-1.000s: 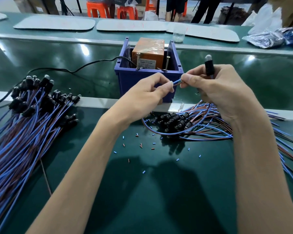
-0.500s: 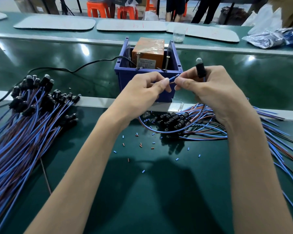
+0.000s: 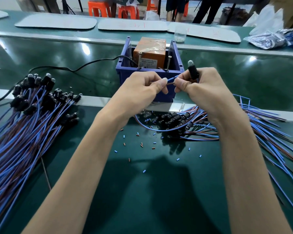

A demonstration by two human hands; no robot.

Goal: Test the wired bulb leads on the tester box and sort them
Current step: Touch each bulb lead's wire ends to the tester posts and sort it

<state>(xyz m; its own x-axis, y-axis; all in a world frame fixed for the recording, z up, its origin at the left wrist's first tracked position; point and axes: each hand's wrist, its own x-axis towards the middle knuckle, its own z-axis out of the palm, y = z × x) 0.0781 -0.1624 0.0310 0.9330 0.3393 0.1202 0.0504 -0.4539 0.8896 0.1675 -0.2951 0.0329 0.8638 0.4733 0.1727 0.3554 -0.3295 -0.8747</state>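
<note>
- Nearest the camera, two bare forearms reach forward over the dark green surface (image 3: 142, 200).
- Between the forearms, short blue and brown insulation bits (image 3: 141, 144) lie scattered on the surface.
- At the left side, the left pile (image 3: 24, 132) of blue and brown wired bulb leads fans toward the camera, with its black bulb ends pointing away.
- Under the right wrist, the right pile (image 3: 176, 120) lies with its bulb ends bunched near the middle and its wires spreading off to the right.
- Above the right pile, the left hand (image 3: 142, 88) and right hand (image 3: 205, 86) meet, holding the held lead (image 3: 192, 70) off the surface just in front of the tester box.
- The right fingers (image 3: 181, 81) curl round the lead's black holder, clear bulb upright, and also pinch its wires.
- The left fingers (image 3: 162, 83) pinch the blue and brown wire ends, which bridge the small gap between the hands.
- Just behind the hands stands the tester box (image 3: 150, 48), an orange unit inside a blue bin (image 3: 122, 65), with two upright screws (image 3: 139, 60) at its front.
- A black cable (image 3: 91, 63) runs from the bin off to the left.
- Farther back, a clear cup (image 3: 180, 35), flat grey mats (image 3: 56, 22) and plastic bags (image 3: 267, 39) sit on the far side.
- Beyond them stand orange stools (image 3: 100, 10).
</note>
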